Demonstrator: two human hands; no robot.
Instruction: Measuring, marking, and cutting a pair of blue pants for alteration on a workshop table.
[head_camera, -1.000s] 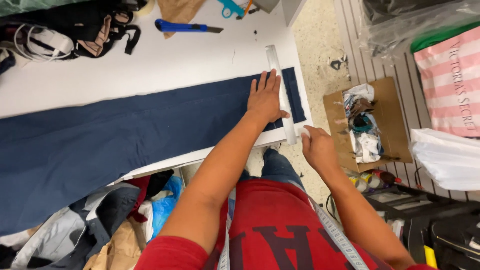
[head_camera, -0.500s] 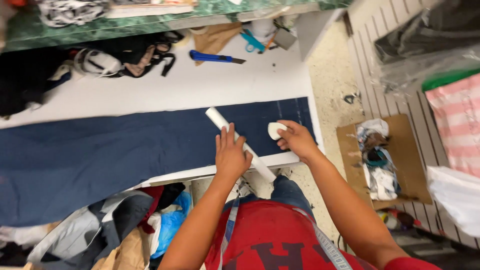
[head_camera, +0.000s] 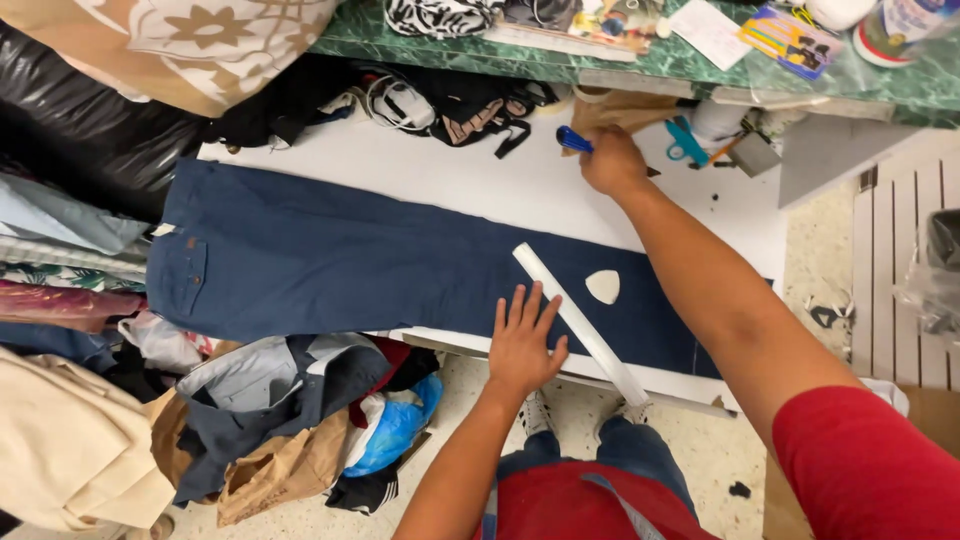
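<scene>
Navy blue trousers (head_camera: 330, 265) lie flat along a white table (head_camera: 470, 180). My left hand (head_camera: 525, 340) rests flat, fingers spread, on the trouser leg beside a white ruler (head_camera: 580, 322) that lies diagonally across the cloth. A white piece of tailor's chalk (head_camera: 603, 286) sits on the cloth just right of the ruler. My right hand (head_camera: 612, 160) reaches to the far side of the table and closes on a blue-handled tool (head_camera: 572, 140), whose other end is hidden by the hand.
Black straps and cables (head_camera: 450, 100) lie at the table's back. Blue scissors (head_camera: 685, 140) sit near my right hand. A green shelf (head_camera: 600, 60) with clutter runs behind. Piles of clothes and bags (head_camera: 290, 420) crowd the floor at left.
My right hand put the chalk down on the trousers and reached to the blue-handled tool at the back. The left hand stayed by the ruler. The camera view shifted left.
</scene>
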